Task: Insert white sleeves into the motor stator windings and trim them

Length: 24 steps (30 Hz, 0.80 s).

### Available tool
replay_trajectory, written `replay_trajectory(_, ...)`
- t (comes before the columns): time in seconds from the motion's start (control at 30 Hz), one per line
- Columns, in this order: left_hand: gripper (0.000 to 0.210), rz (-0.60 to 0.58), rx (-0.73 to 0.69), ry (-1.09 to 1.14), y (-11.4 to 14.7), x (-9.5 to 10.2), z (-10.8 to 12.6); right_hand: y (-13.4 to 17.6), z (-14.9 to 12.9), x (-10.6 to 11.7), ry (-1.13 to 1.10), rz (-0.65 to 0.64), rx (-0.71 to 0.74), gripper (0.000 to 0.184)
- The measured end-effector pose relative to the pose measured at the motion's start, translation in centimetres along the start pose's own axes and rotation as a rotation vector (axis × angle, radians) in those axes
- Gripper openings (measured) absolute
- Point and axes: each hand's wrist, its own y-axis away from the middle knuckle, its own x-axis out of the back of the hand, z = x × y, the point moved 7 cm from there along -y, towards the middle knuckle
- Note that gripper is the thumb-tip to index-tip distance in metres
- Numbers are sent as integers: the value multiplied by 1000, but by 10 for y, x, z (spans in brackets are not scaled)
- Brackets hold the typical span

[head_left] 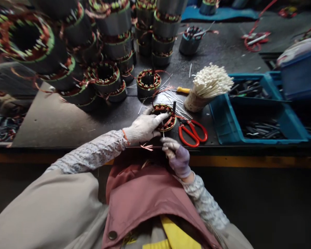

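your left hand, in a white knit glove, is closed over the rim of a small round motor stator with copper windings and green insulation, which sits at the near edge of the dark workbench. your right hand, in a pale purple glove, is just below the bench edge, pinching a thin pale sliver that points up toward the stator; what exactly it is cannot be told.

judged from the layout, this stator is mid-process: loose copper leads stick out of it and thin strips lie scattered around it. a stack of similar dark stators with copper coils is well behind, at the far left, and one lone stator stands between the stack and your piece. whether those are finished or waiting cannot be told.

red-handled scissors lie just beside the stator on the right, untouched. a bundle of white cable ties in a wrapped holder and blue plastic bins with dark parts are near.
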Motion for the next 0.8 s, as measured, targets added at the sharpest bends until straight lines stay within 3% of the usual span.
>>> replay_trajectory(0.13, 68, 265, 244, 238, 20, -3, -9, -18, 8, 1, 71, 118, -29, 8)
replay_trajectory(0.33, 49, 526, 39, 316, 26, -12, 2, -23, -7, 4, 193, 54, -51, 4)
replay_trajectory(0.47, 57, 590, -33, 327, 24, -5, 3, -29, -12, 1, 229, -11, -6, 4)
replay_trajectory(0.63, 12, 638, -230, 204, 24, 4, 15, -30, -19, 6, 295, 18, -2, 3)
replay_trajectory(0.8, 12, 603, -229, 187, 21, 3, 16, -48, -21, 4, 391, -10, 8, 5)
